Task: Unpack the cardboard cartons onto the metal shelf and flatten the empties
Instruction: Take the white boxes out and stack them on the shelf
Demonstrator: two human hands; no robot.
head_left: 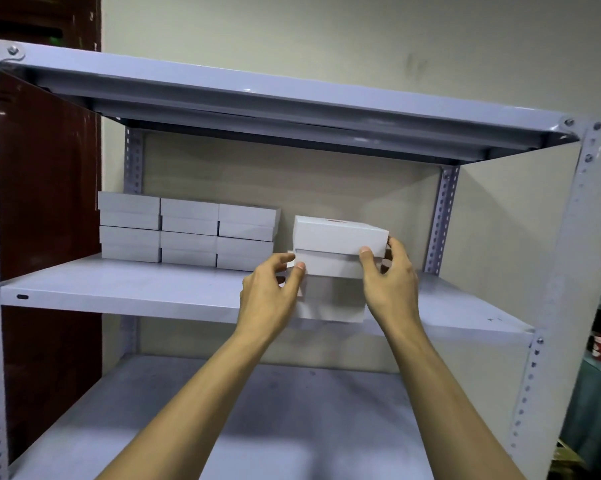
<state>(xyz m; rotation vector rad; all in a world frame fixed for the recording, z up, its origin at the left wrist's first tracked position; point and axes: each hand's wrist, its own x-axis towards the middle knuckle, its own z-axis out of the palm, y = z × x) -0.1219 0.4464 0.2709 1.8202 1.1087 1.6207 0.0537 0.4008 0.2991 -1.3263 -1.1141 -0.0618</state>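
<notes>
Evidently unpacking is in hand: on the metal shelf's (pixel 119 289) middle level, stored boxes (pixel 188 233) sit two high at back left, with a white stack (pixel 337 237) near them at the front edge. The right hand (pixel 392 282) clasps its top and the left hand (pixel 271 289) pinches its side; next, probably, slide it back flush and let go.

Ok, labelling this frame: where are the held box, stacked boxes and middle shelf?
held box (pixel 340 235): head view, lid front.
stacked boxes (pixel 189 216): head view, middle column.
middle shelf (pixel 136 278): head view, bare left part.
</notes>
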